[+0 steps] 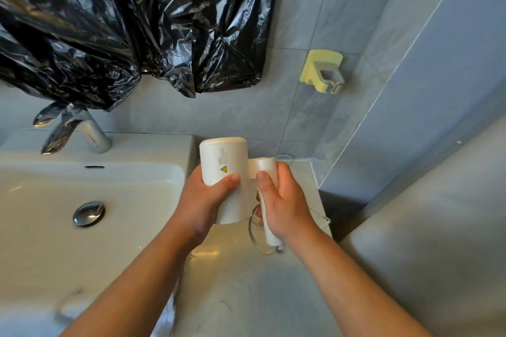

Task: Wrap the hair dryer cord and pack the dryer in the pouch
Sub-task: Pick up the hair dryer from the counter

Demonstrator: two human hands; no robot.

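We see a cream-white plastic hair dryer point(223, 172) with a short, round barrel. It is held above the pale stone counter point(246, 295), just right of the sink. The barrel carries a small yellow warning triangle and a few lines of grey print on its side. Its slim white handle point(269, 232) runs down from a rounded hinge beside the barrel.

The left hand point(201, 205) grips the barrel from below, with the fingers curled under it and the thumb laid across its side near the sticker. The right hand point(286, 200) is wrapped round the handle, its thumb pressing near the hinge.

A thin white cord point(251, 230) leaves the bottom of the handle and hangs in a loose loop between the two wrists. More of it trails on the counter to the right of the right hand.

The white ceramic sink basin point(32, 227) holds a round chrome drain stopper point(89, 213). A chrome faucet point(82, 131) stands at its back edge, partly under a crumpled sheet of black plastic point(123, 22) hanging on the tiled wall. A yellow wall bracket with a grey ring point(323, 71) is fixed to the tiles above the dryer.
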